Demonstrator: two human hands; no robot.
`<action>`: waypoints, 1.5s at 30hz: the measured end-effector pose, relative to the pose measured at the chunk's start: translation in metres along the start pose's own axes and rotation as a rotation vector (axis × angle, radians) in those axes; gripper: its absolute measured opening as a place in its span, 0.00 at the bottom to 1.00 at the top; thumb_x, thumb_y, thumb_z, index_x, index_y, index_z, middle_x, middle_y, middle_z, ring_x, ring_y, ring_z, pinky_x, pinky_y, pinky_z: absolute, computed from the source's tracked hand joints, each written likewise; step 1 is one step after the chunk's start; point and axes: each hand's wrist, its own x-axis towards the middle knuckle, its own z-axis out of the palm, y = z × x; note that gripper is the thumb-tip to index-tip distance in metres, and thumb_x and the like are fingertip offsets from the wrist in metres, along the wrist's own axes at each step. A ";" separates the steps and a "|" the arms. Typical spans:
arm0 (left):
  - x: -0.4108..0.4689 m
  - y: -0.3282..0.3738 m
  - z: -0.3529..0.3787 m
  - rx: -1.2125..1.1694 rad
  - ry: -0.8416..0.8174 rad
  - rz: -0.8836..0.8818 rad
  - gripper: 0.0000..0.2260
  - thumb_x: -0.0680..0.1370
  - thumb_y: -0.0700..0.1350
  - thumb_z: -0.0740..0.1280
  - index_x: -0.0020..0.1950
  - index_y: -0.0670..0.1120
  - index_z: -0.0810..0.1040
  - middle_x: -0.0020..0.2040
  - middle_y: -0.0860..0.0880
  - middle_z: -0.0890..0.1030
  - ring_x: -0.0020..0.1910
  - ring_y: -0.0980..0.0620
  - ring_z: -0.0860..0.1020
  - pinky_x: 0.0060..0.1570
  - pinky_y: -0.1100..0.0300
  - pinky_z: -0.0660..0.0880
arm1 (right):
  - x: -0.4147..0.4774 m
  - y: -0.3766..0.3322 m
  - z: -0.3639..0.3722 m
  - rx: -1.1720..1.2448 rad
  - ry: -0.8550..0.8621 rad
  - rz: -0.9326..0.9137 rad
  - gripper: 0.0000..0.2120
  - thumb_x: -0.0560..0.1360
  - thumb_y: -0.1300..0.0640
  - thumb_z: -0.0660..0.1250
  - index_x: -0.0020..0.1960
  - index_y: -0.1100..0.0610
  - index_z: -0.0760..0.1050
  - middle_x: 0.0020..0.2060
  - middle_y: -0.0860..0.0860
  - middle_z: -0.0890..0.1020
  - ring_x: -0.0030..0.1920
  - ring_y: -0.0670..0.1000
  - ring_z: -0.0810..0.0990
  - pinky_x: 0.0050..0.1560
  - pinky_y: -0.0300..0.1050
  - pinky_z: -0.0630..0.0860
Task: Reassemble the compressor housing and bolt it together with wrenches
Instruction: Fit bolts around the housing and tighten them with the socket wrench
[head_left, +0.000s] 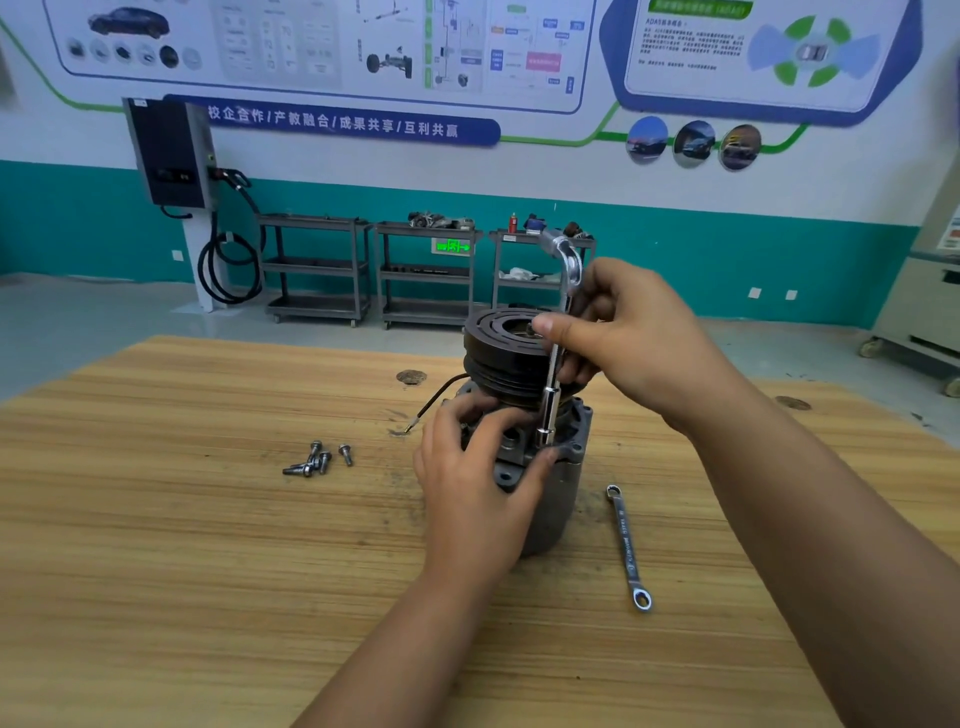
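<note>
The grey compressor housing (558, 499) stands upright on the wooden table (208, 519), its black pulley (498, 343) on top. My right hand (623, 332) grips an L-shaped socket wrench (555, 364) held upright, its socket end down on the housing flange (576, 441). My left hand (478, 483) grips the front of the housing below the pulley, thumb by the socket end. Several loose bolts (319, 460) lie on the table to the left.
A ring spanner (628, 545) lies on the table right of the housing. A black wire (436, 400) sticks out from the compressor toward the left. Beyond the table stand shelf carts (426, 270) and a wall charger (171, 150).
</note>
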 end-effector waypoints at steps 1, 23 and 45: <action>0.000 0.000 0.000 0.000 -0.006 -0.002 0.16 0.69 0.57 0.68 0.51 0.49 0.81 0.55 0.49 0.73 0.59 0.46 0.73 0.58 0.50 0.67 | 0.000 0.001 0.001 -0.004 0.017 -0.001 0.12 0.72 0.56 0.71 0.50 0.61 0.73 0.35 0.57 0.81 0.27 0.49 0.80 0.35 0.52 0.80; 0.102 0.068 -0.025 -0.245 -0.207 -0.154 0.07 0.72 0.49 0.73 0.45 0.48 0.81 0.42 0.51 0.83 0.44 0.53 0.81 0.48 0.55 0.78 | -0.008 0.005 0.007 0.021 0.092 -0.071 0.03 0.70 0.57 0.71 0.41 0.49 0.79 0.34 0.46 0.80 0.39 0.45 0.78 0.41 0.45 0.76; 0.102 0.068 -0.023 -0.209 -0.286 -0.177 0.03 0.75 0.52 0.69 0.44 0.56 0.76 0.44 0.60 0.80 0.50 0.58 0.78 0.49 0.60 0.73 | -0.004 0.021 0.007 0.118 0.038 -0.021 0.05 0.71 0.57 0.71 0.46 0.55 0.79 0.40 0.47 0.81 0.42 0.41 0.79 0.46 0.42 0.76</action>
